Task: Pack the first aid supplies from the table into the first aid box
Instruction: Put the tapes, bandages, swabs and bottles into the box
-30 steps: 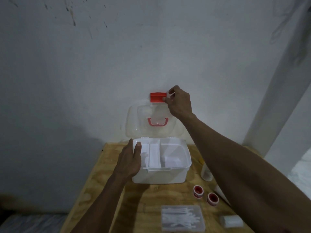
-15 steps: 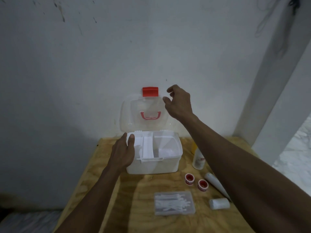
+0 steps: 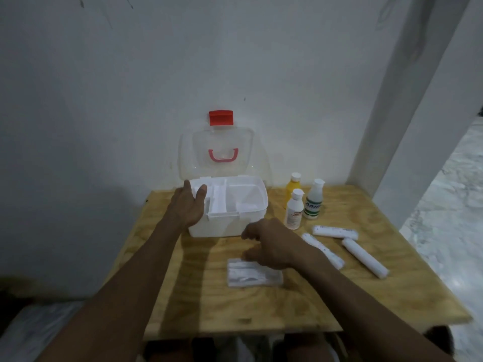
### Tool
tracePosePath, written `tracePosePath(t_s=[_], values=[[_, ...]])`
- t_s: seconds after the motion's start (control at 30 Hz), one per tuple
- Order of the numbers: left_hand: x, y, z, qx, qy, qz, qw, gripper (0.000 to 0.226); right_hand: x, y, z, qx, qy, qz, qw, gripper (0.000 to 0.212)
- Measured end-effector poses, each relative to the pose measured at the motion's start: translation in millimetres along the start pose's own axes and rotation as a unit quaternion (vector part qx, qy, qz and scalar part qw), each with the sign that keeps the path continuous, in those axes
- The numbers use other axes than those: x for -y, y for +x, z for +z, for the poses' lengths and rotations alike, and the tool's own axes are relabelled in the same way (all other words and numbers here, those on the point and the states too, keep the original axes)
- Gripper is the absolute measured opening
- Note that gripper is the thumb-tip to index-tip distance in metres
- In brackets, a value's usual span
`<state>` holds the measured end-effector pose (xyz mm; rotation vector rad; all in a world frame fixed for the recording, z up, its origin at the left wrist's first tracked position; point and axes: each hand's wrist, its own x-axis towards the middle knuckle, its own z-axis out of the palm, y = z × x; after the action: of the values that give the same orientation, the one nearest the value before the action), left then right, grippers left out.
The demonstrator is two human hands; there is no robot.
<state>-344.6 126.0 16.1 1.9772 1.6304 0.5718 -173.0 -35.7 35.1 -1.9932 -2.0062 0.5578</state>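
The white first aid box (image 3: pixel 235 223) stands open at the back of the plywood table (image 3: pixel 261 309). Its clear lid (image 3: pixel 243 142), with a red handle and red latch (image 3: pixel 220 117), leans on the wall. My left hand (image 3: pixel 187 207) rests against the box's left rim, thumb on the edge. My right hand (image 3: pixel 270 245) hovers low in front of the box, fingers curled and blurred, just above a clear case of cotton swabs (image 3: pixel 254 276). It covers the spot where two red tape rolls lay, and whether it holds anything is hidden.
Three bottles stand right of the box: yellow (image 3: pixel 292 188), white with a red label (image 3: pixel 294 211), clear with a green label (image 3: pixel 313 203). Three white bandage rolls (image 3: pixel 335 232) (image 3: pixel 325 252) (image 3: pixel 364 257) lie beyond my right hand. A white pillar (image 3: pixel 418 126) rises at the right.
My right hand let go of the lid's red latch and dropped to the table in front of the box, covering the tape rolls. The lid stays open. My left hand stays on the box.
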Motion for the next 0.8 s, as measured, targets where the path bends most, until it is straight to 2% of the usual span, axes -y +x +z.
tracePosePath(t_s=[0.1, 0.3, 0.4, 0.57, 0.7, 0.8], values=[[-1.3, -1.0, 1.6, -0.008, -0.002, 0.001, 1.0, 0.075, -7.4, -3.0, 13.8, 0.086, -0.016, 0.007, 0.996, 0.068], [-0.9, 1.0, 2.6, -0.013, 0.006, 0.005, 1.0, 0.073, -10.9, -2.1, 17.7, 0.122, -0.046, -0.013, 0.991, 0.073], [-0.2, 1.5, 2.7, -0.013, 0.004, 0.01, 1.0, 0.074, -9.4, -1.5, 17.7, 0.123, -0.071, -0.021, 0.99, 0.068], [0.9, 3.6, 3.7, -0.017, 0.0, 0.011, 1.0, 0.072, 2.0, -9.6, -1.4, 0.072, -0.042, -0.034, 0.996, 0.066], [2.5, 2.0, 4.3, -0.022, -0.003, 0.019, 1.0, 0.072, 20.0, -4.1, -48.5, -0.068, 0.034, -0.037, 0.996, 0.066], [2.6, 1.0, 3.9, -0.023, -0.007, 0.024, 0.999, 0.071, 26.5, 26.6, -75.6, -0.145, 0.124, 0.029, 0.981, 0.074]])
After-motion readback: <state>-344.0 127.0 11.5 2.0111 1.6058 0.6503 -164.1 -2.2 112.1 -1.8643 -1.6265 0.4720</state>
